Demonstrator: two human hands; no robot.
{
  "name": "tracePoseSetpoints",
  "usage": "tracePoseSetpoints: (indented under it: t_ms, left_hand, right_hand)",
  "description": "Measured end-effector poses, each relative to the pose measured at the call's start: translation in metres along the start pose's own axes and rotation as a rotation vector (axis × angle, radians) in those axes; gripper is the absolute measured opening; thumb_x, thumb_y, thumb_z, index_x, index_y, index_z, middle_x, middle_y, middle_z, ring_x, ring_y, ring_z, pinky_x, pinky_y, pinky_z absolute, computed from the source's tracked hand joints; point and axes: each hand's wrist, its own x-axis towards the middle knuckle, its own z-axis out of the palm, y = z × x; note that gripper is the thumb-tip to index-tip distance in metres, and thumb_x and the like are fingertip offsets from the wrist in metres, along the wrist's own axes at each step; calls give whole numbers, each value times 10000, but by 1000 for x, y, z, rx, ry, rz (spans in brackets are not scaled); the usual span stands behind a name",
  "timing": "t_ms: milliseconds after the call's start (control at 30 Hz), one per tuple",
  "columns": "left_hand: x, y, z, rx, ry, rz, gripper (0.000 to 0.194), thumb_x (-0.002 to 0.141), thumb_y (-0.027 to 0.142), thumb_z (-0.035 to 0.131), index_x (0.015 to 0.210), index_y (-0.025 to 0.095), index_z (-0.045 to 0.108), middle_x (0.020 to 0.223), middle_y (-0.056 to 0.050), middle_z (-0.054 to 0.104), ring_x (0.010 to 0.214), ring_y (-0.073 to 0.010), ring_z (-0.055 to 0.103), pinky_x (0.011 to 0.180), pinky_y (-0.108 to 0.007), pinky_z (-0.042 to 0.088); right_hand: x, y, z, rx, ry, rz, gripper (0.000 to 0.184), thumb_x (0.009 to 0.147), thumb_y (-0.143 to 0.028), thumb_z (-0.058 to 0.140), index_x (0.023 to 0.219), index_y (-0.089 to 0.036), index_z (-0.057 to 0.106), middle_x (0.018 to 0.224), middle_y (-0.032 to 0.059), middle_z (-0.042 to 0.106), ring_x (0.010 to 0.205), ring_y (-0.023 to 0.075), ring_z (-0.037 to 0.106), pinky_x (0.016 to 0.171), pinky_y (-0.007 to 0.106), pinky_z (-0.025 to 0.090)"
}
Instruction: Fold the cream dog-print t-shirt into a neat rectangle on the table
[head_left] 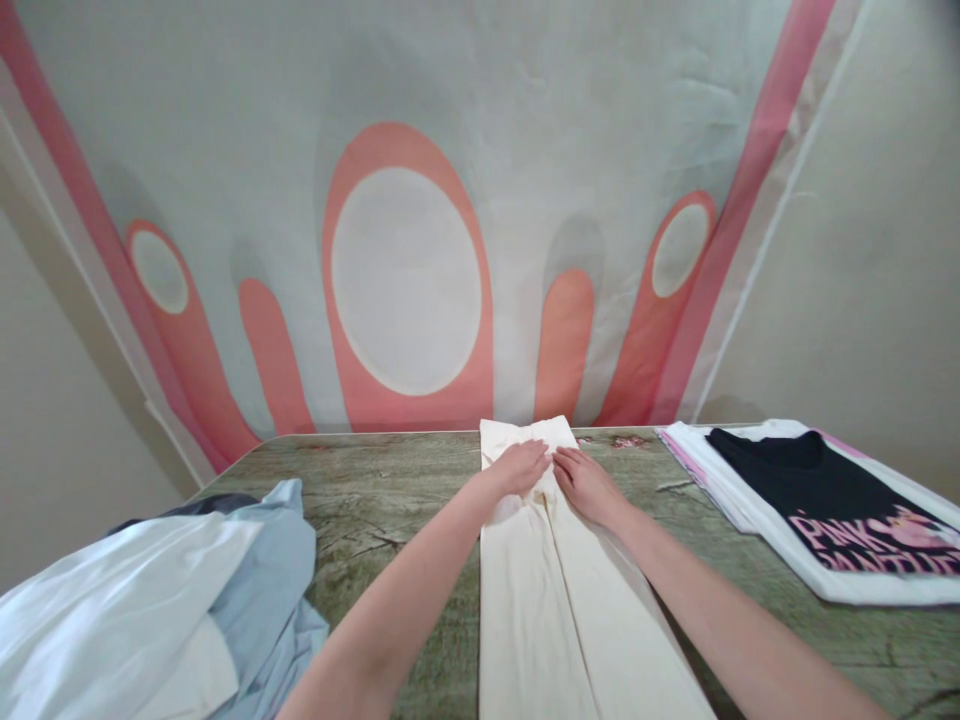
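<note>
Cream trousers (pixel 525 600) lie lengthwise on the table, with the waist end at the far edge and the legs running toward me. My left hand (pixel 521 466) rests flat on the upper part of the trousers, fingers stretched to the right. Close beside it, my right hand (pixel 585 482) lies on the same part with its fingers extended to the left. The fingertips of both hands almost meet near the middle of the cloth. Small creases show around the hands, and neither one grips the fabric.
A loose heap of white and light blue clothes (pixel 259 570) sits on the left of the wood-patterned table (pixel 367 510). At the right lies a flat stack of shirts, topped by a black shirt (pixel 806 475) with pink lettering. A printed backdrop (pixel 517 130) rises behind the table.
</note>
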Motion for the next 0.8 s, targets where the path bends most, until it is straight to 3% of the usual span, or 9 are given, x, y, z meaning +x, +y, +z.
tracePoseSetpoints:
  t_ms: [100, 200, 300, 400, 500, 633, 800]
  left_hand:
    - [-2, -5, 9, 37, -62, -44, 552, 907, 468, 219, 1336, 141, 337, 1412, -107, 317, 1297, -225, 284, 1052, -385, 205]
    - [-8, -13, 13, 85, -43, -120, 660, 872, 566, 226, 1373, 137, 266, 1456, -108, 205, 1336, -257, 171, 1063, -425, 147]
    - [-12, -21, 12, 94, 6, -258, 706, 850, 581, 283, 1371, 105, 259, 1456, -135, 189, 1337, -272, 161, 1058, -406, 165]
    - [-14, -30, 9, 64, 117, -381, 647, 850, 505, 365, 1341, 88, 304, 1407, -159, 305, 1302, -258, 267, 1039, -358, 220]
    - [-17, -42, 7, 4, 250, -407, 549, 823, 419, 468, 1279, 123, 388, 1288, -141, 467, 1198, -237, 422, 980, -322, 308]
    - [-19, -57, 7, -78, 398, -452, 411, 783, 337, 552, 1133, 127, 505, 1099, -120, 582, 1041, -221, 530, 900, -310, 378]
    - [-21, -65, 11, -119, 462, -487, 293, 814, 284, 517, 1069, 140, 515, 977, -76, 601, 931, -178, 559, 853, -295, 403]
  right_hand:
    - [0, 1, 0, -5, 2, -19, 355, 904, -249, 337, 1144, -132, 571, 1213, 110, 559, 1167, 194, 449, 1034, 339, 281]
    - [0, 2, 1, -4, -3, -10, 355, 897, -251, 353, 1158, -132, 562, 1231, 109, 546, 1182, 196, 434, 1036, 344, 281]
    - [-1, 1, 2, 3, -10, 6, 362, 893, -255, 358, 1173, -133, 551, 1247, 107, 534, 1193, 197, 422, 1031, 342, 284]
    - [-2, -1, 1, 10, -21, 30, 366, 893, -254, 354, 1180, -137, 547, 1259, 104, 526, 1199, 198, 415, 1033, 340, 268]
    - [6, 3, -4, 38, -73, 85, 316, 868, -262, 414, 1106, -164, 597, 1207, 86, 566, 1145, 196, 467, 999, 309, 297]
    - [35, 20, -10, 57, -123, 179, 270, 850, -263, 448, 1014, -152, 631, 1051, 95, 641, 960, 185, 581, 867, 268, 392]
    - [80, 38, 0, 48, -101, 238, 319, 851, -172, 409, 1113, -119, 583, 1128, 115, 606, 1035, 186, 550, 881, 260, 380]
